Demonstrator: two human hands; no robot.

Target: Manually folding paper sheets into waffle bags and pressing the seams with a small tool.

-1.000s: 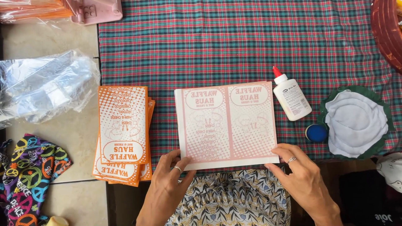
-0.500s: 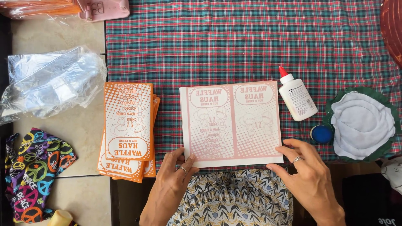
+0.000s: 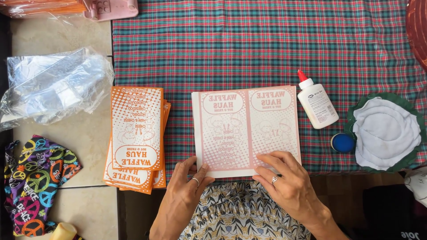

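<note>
1. Right hand (image 3: 284,178): fingers flat, pressing the pale pink printed paper sheet (image 3: 245,129) at its near edge.
2. Left hand (image 3: 189,184): fingertips spread on the near-left corner.
3. Sheet: flat on the plaid cloth (image 3: 249,49), long axis left-right, print upside down.
4. Stack of orange printed bags (image 3: 135,138) lies left; white glue bottle (image 3: 316,103) right.

Left hand (image 3: 189,178) flat, palm down, fingers together pointing up-right, ring on one finger. Right hand (image 3: 284,178) flat, palm down, fingers spread pointing up-left, ring too. Both forearms enter from bottom edge, no grip closed.
</note>
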